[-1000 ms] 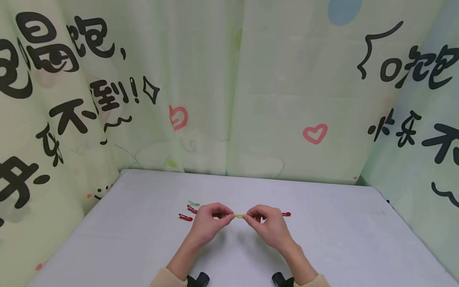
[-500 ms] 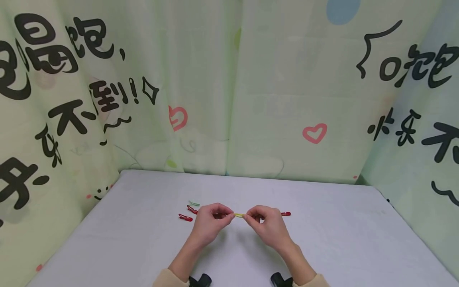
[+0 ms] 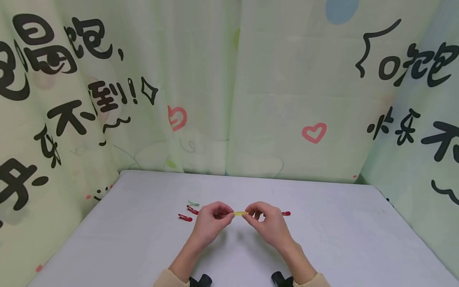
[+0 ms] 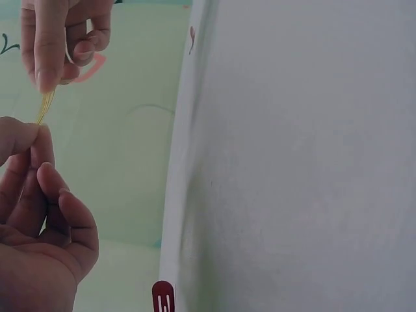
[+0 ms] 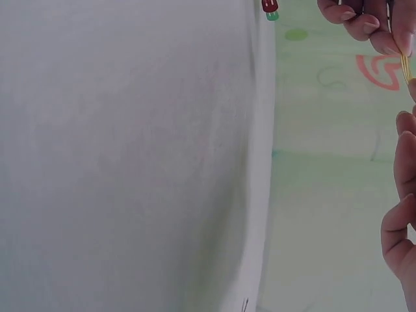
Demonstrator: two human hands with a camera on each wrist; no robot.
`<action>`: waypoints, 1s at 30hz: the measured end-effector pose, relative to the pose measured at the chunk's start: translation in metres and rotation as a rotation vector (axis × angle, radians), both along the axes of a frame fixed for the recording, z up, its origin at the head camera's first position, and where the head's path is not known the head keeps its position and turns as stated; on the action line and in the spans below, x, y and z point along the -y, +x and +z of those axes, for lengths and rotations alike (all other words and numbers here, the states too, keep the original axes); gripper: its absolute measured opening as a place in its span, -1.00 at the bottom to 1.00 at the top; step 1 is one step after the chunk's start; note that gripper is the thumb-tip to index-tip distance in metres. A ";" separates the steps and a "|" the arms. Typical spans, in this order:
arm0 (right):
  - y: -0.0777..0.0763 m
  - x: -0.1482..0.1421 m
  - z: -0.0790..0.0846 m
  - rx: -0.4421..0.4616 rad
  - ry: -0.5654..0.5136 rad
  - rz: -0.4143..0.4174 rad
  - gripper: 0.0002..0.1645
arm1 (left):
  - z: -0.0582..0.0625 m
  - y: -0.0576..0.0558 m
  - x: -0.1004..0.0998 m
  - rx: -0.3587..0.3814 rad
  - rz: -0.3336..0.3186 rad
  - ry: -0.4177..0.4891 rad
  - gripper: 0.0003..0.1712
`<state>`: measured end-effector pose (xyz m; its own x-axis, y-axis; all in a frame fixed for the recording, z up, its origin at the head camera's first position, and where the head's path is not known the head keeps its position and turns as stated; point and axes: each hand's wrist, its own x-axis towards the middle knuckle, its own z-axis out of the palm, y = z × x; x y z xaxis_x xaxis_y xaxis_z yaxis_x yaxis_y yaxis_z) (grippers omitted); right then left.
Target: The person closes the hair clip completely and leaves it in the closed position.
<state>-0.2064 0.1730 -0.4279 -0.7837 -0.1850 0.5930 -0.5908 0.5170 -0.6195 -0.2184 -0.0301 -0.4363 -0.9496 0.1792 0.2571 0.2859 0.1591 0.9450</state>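
Observation:
A thin yellow hair clip point(image 3: 239, 213) is stretched level between my two hands above the white table. My left hand point(image 3: 212, 222) pinches its left end between thumb and index finger. The right hand point(image 3: 269, 224) pinches the other end the same way, its remaining fingers loosely curled. In the left wrist view the clip point(image 4: 45, 107) shows as narrow yellow strips between the fingertips; both ends are covered. From the right wrist, only part of the clip point(image 5: 406, 68) shows near the picture's edge.
Left of my left hand lie two red hair clips point(image 3: 185, 217) and a green one point(image 3: 193, 203). Another red clip point(image 3: 286, 213) sticks out from behind my right hand. The white table point(image 3: 322, 231) ends at a patterned curtain point(image 3: 272, 119).
The right fingertips have lifted slightly, and a little more of the yellow hair clip shows between the hands. Both hands keep their pinch on it.

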 end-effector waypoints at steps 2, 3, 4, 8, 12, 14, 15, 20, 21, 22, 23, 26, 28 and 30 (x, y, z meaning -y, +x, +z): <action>-0.001 0.000 -0.001 -0.046 0.009 0.016 -0.72 | 0.000 0.001 0.000 0.005 0.000 0.005 -0.94; -0.002 0.000 -0.002 -0.070 0.014 0.029 -0.69 | 0.000 0.001 0.000 0.004 -0.002 0.011 -0.94; -0.002 0.000 -0.002 -0.094 0.019 0.043 -0.67 | 0.000 0.001 0.000 0.006 -0.006 0.017 -0.93; -0.003 0.000 -0.002 -0.160 0.042 0.073 -0.64 | 0.001 0.001 0.001 0.016 -0.017 0.039 -0.90; -0.003 0.000 -0.001 -0.184 0.060 0.073 -0.64 | 0.000 -0.001 0.000 0.034 -0.030 0.049 -0.89; -0.003 0.000 -0.001 -0.186 0.065 0.073 -0.65 | -0.001 -0.002 0.000 0.044 -0.040 0.055 -0.89; -0.002 0.000 0.000 -0.184 0.067 0.074 -0.65 | -0.002 -0.003 0.000 0.047 -0.045 0.056 -0.89; -0.001 -0.002 0.000 -0.158 0.079 0.071 -0.66 | -0.002 -0.003 0.001 0.028 -0.064 0.038 -0.90; -0.001 -0.002 0.000 -0.153 0.083 0.070 -0.66 | -0.002 -0.003 0.001 0.019 -0.067 0.028 -0.90; -0.001 -0.003 0.001 -0.147 0.086 0.069 -0.67 | -0.002 -0.003 0.002 0.011 -0.070 0.021 -0.90; -0.001 -0.003 0.001 -0.143 0.090 0.069 -0.67 | -0.001 -0.003 0.002 0.002 -0.072 0.012 -0.91; 0.000 -0.004 0.001 -0.132 0.098 0.070 -0.67 | 0.000 -0.002 0.004 -0.030 -0.079 -0.016 -0.91; -0.001 -0.005 0.002 -0.126 0.106 0.063 -0.67 | 0.000 -0.003 0.005 -0.054 -0.084 -0.044 -0.91; -0.001 -0.005 0.002 -0.118 0.112 0.055 -0.67 | 0.000 -0.003 0.007 -0.082 -0.081 -0.089 -0.91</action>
<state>-0.2072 0.1779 -0.4257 -0.6969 -0.2955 0.6535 -0.6850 0.5440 -0.4845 -0.2214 -0.0375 -0.4363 -0.9077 0.2797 0.3127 0.3766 0.2143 0.9013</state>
